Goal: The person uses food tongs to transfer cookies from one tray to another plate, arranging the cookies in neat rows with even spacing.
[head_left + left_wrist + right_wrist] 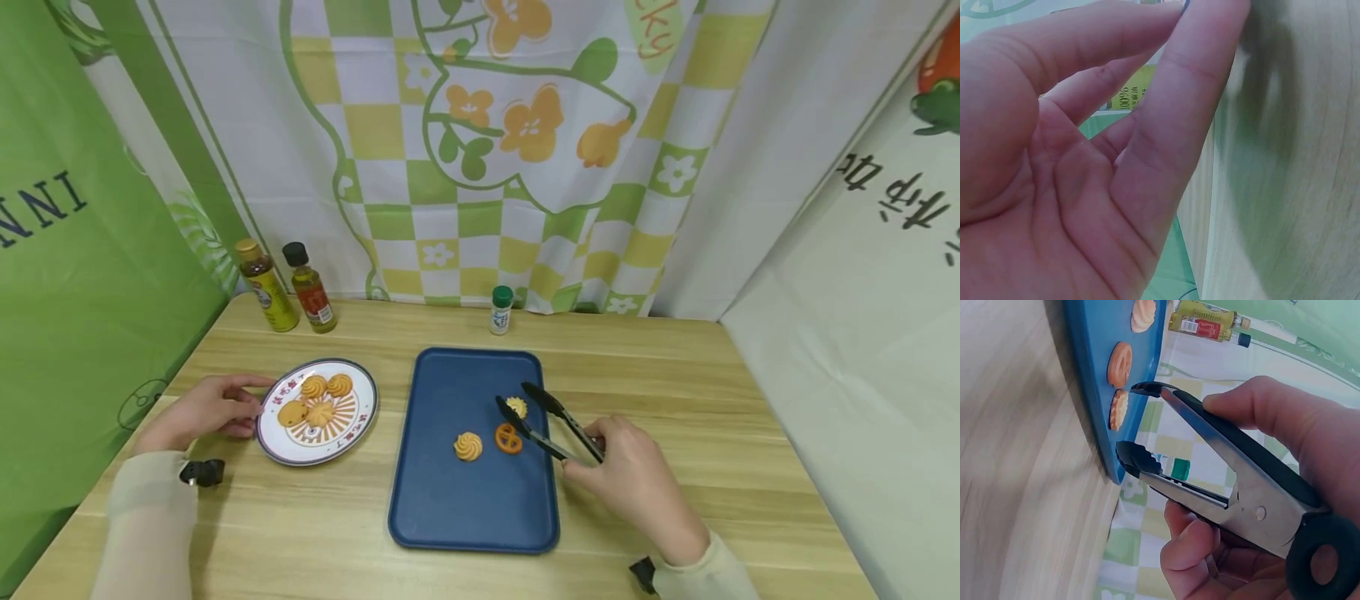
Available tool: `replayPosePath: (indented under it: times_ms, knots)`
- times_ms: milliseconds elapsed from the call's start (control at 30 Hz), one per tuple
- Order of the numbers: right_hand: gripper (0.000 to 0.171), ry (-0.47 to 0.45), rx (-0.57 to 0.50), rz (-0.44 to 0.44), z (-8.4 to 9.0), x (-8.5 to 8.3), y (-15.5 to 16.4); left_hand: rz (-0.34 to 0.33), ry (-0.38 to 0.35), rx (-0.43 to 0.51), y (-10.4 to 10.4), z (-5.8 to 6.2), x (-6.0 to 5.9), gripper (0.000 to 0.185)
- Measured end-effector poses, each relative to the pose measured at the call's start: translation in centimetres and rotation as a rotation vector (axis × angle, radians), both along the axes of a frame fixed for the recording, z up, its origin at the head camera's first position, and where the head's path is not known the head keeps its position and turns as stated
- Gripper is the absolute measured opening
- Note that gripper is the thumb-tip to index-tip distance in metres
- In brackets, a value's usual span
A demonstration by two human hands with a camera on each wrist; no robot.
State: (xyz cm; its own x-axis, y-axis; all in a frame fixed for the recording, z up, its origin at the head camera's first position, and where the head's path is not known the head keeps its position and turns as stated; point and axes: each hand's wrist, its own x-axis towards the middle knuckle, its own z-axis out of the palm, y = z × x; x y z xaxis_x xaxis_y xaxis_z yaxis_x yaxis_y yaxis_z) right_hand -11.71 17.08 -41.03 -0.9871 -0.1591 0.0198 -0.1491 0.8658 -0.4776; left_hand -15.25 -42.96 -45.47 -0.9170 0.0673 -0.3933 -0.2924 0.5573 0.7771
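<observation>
My right hand (633,479) grips black-tipped metal tongs (561,417) over the right side of a blue tray (465,508). The tong tips stand apart on either side of a small pale cookie (516,407). A round lattice cookie (508,437) and a swirl cookie (468,446) lie beside it on the tray. In the right wrist view the tongs (1235,456) are spread near the tray's edge (1094,337). My left hand (210,408) rests on the table with loose fingers at the left rim of a patterned plate (300,450) carrying several cookies (321,398).
Two oil bottles (266,287) (309,287) stand at the back left of the wooden table (675,375). A small green-capped shaker (501,310) stands behind the tray. Printed curtains close in the back and both sides.
</observation>
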Motion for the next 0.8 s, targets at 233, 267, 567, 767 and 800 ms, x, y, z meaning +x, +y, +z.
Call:
replayPosePath:
  times_ms: [233,267,567,767,800]
  knots:
    - [0.053,0.026,0.017,0.002,0.07,0.41,0.67,0.003,0.003,-0.002,-0.02,-0.10,-0.07,0.060]
    - [0.053,0.025,0.019,0.004,0.09,0.44,0.74,0.002,0.003,-0.001,-0.01,-0.10,-0.06,0.060]
    - [0.049,0.015,0.028,0.023,0.28,0.61,0.99,0.000,0.007,0.012,0.10,0.07,0.18,0.062]
    - [0.049,0.012,0.038,0.041,0.30,0.56,0.94,0.002,0.007,0.004,0.08,0.01,0.08,0.061]
    - [0.049,0.010,0.041,0.043,0.32,0.53,0.93,-0.001,0.009,0.002,0.08,0.03,0.06,0.061]
